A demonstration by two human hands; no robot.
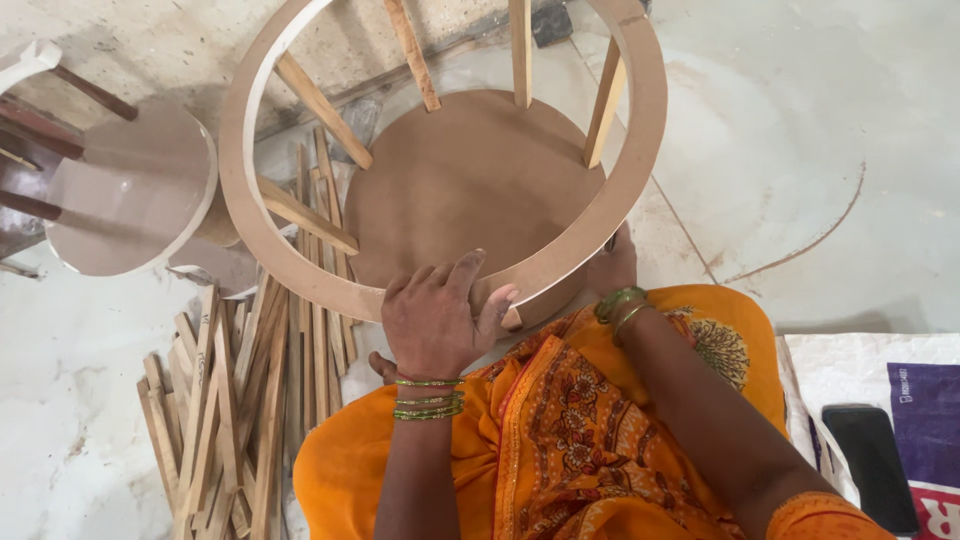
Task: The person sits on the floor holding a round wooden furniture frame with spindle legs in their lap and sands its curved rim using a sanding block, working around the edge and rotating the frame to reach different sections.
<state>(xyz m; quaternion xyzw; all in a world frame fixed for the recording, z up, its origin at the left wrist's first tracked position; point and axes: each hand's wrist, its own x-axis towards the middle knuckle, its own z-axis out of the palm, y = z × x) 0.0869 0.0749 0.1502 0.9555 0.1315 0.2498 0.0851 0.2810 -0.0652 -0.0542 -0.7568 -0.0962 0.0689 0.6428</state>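
A round wooden frame stands before me: a top ring joined by several slats to a brown base disc. My left hand grips the near edge of the ring, fingers over the rim and thumb against a slat end. My right hand reaches down behind the ring's right side and is mostly hidden by it; only the wrist with green bangles shows clearly. Orange patterned cloth covers my lap below both arms.
A pile of loose wooden slats lies on the floor to the left. A finished round piece lies on its side at far left. A dark phone rests on a white sack at the right.
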